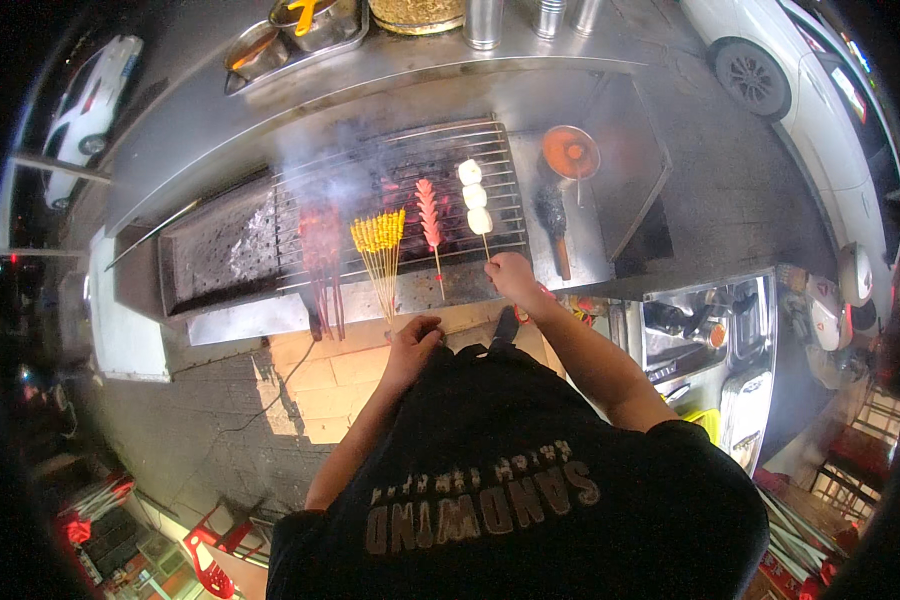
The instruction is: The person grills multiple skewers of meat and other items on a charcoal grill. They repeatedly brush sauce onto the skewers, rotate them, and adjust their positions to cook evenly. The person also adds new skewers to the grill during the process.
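Note:
My right hand (pixel 515 281) is closed on the lower end of a skewer of white round pieces (pixel 475 197), which lies on the right part of the grill grate (pixel 510 182). Left of it rests a skewer with a scored pink sausage (pixel 428 215). A fan of thin skewers with yellow tips (pixel 378 232) lies further left, beside several dark red skewers (pixel 320 240) partly veiled by smoke. Near the stick ends of the yellow skewers, at the grill's front edge, my left hand (pixel 413 347) has its fingers curled; whatever they might hold is hidden.
Right of the grate are a bowl of red sauce (pixel 570 152) and a dark-bristled brush (pixel 550 215). Pots (pixel 320 30) and metal cylinders (pixel 483 25) line the back shelf. Glowing coals show below the grate. Metal trays (pixel 705 340) stand at my right; a white car (pixel 820 110) is beyond.

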`<state>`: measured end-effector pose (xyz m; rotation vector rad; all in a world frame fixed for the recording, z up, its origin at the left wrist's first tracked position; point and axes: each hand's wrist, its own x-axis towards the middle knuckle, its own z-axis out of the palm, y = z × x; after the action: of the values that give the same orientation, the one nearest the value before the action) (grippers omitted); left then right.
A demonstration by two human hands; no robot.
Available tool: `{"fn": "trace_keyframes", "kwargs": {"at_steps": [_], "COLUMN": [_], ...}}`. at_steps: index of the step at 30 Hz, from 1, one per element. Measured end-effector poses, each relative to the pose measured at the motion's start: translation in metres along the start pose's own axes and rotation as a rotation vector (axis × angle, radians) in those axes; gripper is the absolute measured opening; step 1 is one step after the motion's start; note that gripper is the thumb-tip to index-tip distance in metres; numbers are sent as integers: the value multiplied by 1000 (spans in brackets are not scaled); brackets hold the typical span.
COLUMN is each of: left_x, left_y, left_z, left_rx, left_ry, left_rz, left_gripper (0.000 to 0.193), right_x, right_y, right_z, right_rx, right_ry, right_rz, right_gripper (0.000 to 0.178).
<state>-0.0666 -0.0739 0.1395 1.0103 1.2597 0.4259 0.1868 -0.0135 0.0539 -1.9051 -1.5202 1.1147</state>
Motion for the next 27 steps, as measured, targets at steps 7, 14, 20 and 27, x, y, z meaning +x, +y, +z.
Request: {"fn": "trace_keyframes", "kwargs": {"at_steps": [7, 14, 20, 27], "left_x": [0, -2, -12, 17], "left_y": [0, -17, -41, -64], "left_z": [21, 13, -24, -68], "left_rx": [60, 108, 53, -97], "left_ry": [30, 126, 323, 405], "left_rz": [63, 123, 78, -162], "left_gripper": [27, 30, 32, 57], "right_x": [-6, -26, -64, -91], "right_y": [-2, -3, 24, 18], "right_z": [-6, -34, -67, -44], "right_rx": [-60, 132, 129, 234], "right_ry": [10, 38, 27, -130], "right_rz": [-53, -54, -65, -35], "right_gripper": [31, 31, 24, 29]}}
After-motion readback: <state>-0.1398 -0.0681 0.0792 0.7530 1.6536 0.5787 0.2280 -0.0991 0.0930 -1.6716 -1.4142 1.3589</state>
